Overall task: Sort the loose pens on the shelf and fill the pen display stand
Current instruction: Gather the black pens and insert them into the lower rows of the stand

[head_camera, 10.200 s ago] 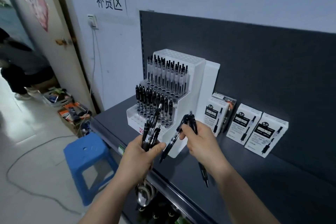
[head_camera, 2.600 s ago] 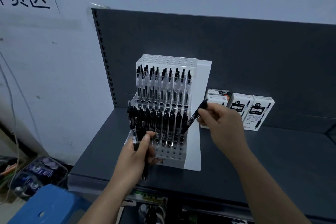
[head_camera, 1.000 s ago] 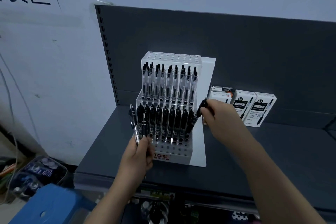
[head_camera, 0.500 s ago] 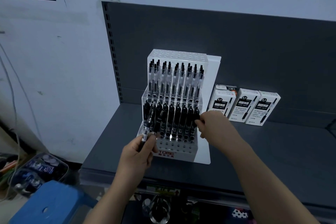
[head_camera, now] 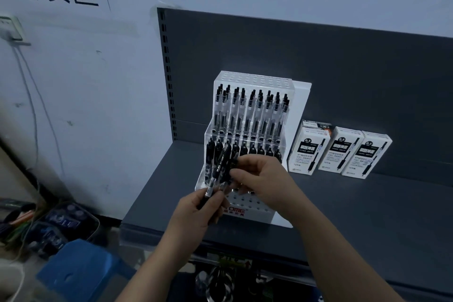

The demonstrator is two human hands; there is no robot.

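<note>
A white and clear stepped pen display stand (head_camera: 290, 115) stands on the dark grey shelf (head_camera: 367, 216). Its upper tier holds clear-barrelled pens (head_camera: 252, 110); the middle tier holds a row of black pens (head_camera: 250, 148). My left hand (head_camera: 196, 216) grips a small bunch of black pens (head_camera: 220, 162) by their lower ends, in front of the stand's left side. My right hand (head_camera: 263, 179) reaches across to that bunch and pinches the top of one pen in it. The stand's lowest front holes are partly hidden by both hands.
Three white pen boxes (head_camera: 339, 152) lean against the dark back panel (head_camera: 343, 68) to the right of the stand. A blue plastic stool (head_camera: 81, 274) stands on the floor at lower left, beside a bin of clutter (head_camera: 56, 225). A cable hangs down the white wall (head_camera: 85, 105).
My right hand left the pen it set in the middle row and moved left to the bunch in my left hand. The left hand stayed in front of the stand.
</note>
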